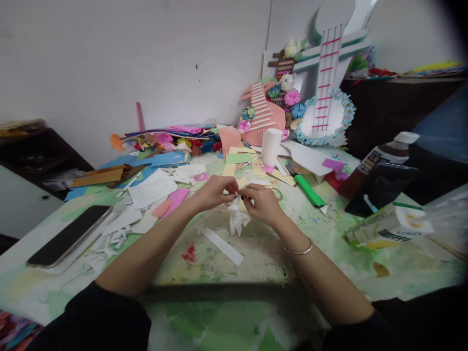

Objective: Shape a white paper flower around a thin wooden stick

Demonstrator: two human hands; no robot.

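Fingers pinched, my left hand (pixel 218 189) meets my right hand (pixel 262 202) above the middle of the table. Both sets of fingertips close on the top of a white paper piece with petal-like folds (pixel 238 222), which hangs below them. Its upper end is mostly hidden by my fingers. On the table just below lies a flat white paper strip (pixel 223 246). A gold-coloured ring-shaped item (pixel 277 193) shows behind my right hand, partly covered by it.
A phone (pixel 71 236) and paper scraps (pixel 151 190) lie left. Behind stand a white roll (pixel 271 147) and paper instrument models (pixel 323 97). To the right are a green utility knife (pixel 309 190), a brown bottle (pixel 380 158), a dark upright device (pixel 380 187) and a drink carton (pixel 389 225).
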